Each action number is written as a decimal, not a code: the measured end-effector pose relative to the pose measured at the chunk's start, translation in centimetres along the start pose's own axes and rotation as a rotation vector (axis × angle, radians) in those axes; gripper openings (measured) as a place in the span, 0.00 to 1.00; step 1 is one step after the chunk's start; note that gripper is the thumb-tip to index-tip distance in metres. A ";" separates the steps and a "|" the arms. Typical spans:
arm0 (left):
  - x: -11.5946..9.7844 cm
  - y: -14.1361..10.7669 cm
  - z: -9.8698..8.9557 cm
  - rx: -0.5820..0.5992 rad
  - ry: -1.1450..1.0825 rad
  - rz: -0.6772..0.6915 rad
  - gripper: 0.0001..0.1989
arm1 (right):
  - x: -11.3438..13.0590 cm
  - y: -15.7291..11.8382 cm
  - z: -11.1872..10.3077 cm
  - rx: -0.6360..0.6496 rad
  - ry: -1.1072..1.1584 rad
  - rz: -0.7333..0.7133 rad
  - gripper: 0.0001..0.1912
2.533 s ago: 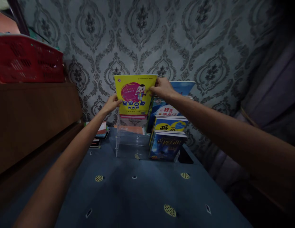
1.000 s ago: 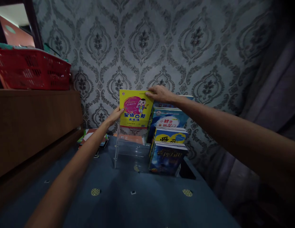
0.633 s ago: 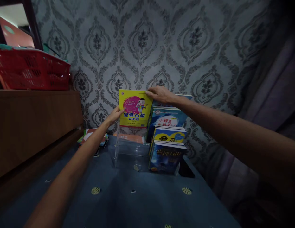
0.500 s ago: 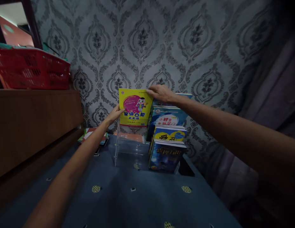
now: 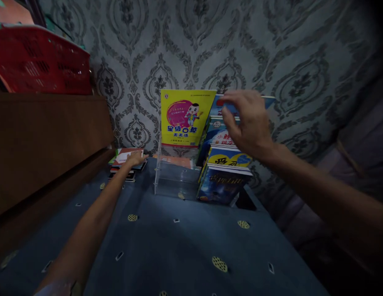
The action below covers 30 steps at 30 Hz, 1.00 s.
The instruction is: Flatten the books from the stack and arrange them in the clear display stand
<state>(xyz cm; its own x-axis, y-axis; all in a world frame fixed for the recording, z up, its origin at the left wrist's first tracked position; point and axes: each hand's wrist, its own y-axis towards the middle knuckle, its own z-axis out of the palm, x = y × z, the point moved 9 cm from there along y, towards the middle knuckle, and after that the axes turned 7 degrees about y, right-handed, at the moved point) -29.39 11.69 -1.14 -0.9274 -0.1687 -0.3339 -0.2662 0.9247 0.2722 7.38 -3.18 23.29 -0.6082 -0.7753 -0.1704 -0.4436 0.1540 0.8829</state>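
Note:
A yellow workbook with a cartoon child on its cover stands at the top of a clear acrylic stand. No hand touches it. My left hand reaches over a low pile of books left of the stand, its fingers spread on or just above the top one. In front of the books on the stand's right side, my right hand hangs in the air, holding nothing, with a gap between thumb and curled fingers. It partly hides a blue book.
Below that blue book, a yellow-and-blue book and a dark blue book stand in steps. A red plastic basket sits on a wooden cabinet at left. A patterned blue cloth covers the surface; patterned wallpaper rises behind.
Both hands have let go of the yellow workbook, which stays on the stand. My left hand has moved left to the book pile; my right hand has drawn back to the right. The view has tilted down.

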 end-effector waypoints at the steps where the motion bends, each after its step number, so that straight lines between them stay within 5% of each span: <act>1: 0.9 -0.8 1.3 0.040 0.071 -0.013 0.27 | 1.3 -1.6 0.1 0.000 0.032 -0.065 0.18; 6: 2.5 -3.2 4.3 0.119 0.332 0.044 0.32 | 6.0 -10.9 4.2 0.138 0.272 -0.143 0.15; 11: 2.6 -3.8 3.8 0.121 0.480 0.096 0.26 | 10.3 -19.2 9.3 0.297 0.519 0.043 0.14; 16: 2.2 -5.3 3.2 0.081 0.552 0.136 0.27 | 13.8 -23.9 12.1 0.419 0.735 0.198 0.13; 25: 1.6 -9.5 3.3 0.072 0.629 0.157 0.28 | 12.7 -30.4 15.1 0.499 0.853 0.550 0.15; 30: 0.9 -12.9 4.1 0.106 0.652 0.188 0.28 | 12.0 -31.4 15.8 0.555 0.883 0.653 0.18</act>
<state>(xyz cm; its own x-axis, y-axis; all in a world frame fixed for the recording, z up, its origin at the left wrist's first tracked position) -25.76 1.00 -8.61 -0.9330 -0.1427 0.3304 -0.0892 0.9811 0.1718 3.61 -7.59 -13.40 -0.2628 -0.5705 0.7781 -0.5740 0.7406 0.3492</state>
